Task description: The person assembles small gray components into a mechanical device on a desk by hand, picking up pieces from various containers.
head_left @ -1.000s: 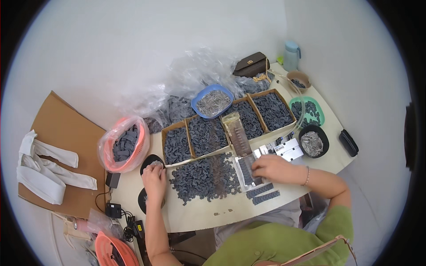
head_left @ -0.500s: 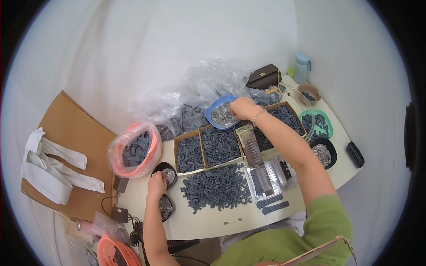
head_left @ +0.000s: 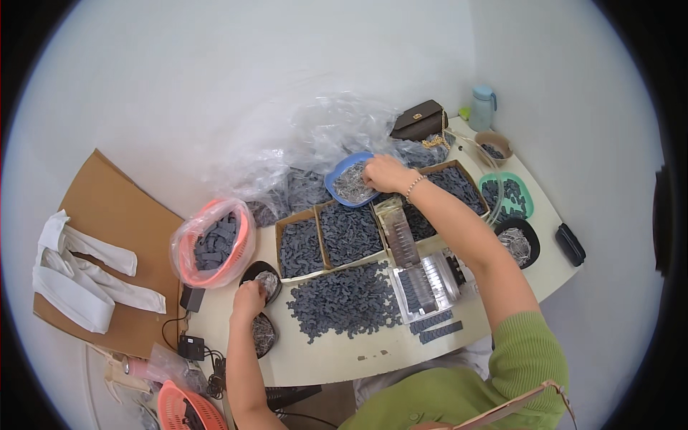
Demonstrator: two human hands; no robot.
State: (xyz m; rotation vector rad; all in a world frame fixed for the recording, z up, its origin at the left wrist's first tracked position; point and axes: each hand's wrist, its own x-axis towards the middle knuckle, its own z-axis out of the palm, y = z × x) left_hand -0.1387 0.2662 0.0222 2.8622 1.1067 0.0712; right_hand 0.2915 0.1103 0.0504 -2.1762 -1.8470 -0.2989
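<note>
My right hand (head_left: 385, 174) reaches across the table, its fingers curled down over a blue bowl (head_left: 331, 188) of thin silvery metal pieces (head_left: 351, 183). Its fingertips are at the pieces; anything pinched there is too small to make out. My left hand (head_left: 248, 299) is at the near rim of a black bowl (head_left: 275, 292) of similar shiny pieces, its fingers bent and partly hidden. Just nearer lies a second dark bowl (head_left: 263, 337) of metal pieces. Between my arms spreads a pile of small dark grey parts (head_left: 344, 301).
Behind the pile stand cardboard boxes (head_left: 321, 240) of grey parts. A clear plastic fixture (head_left: 426, 287) stands right of the pile, grey strips (head_left: 439, 332) before it. A coral basket (head_left: 247, 247) is at left; a green tray (head_left: 529, 193) and black bowl (head_left: 533, 240) are at right.
The whole view has shifted slightly. My right hand has moved a little further left over the blue bowl's metal pieces. My left hand stays at the black bowl.
</note>
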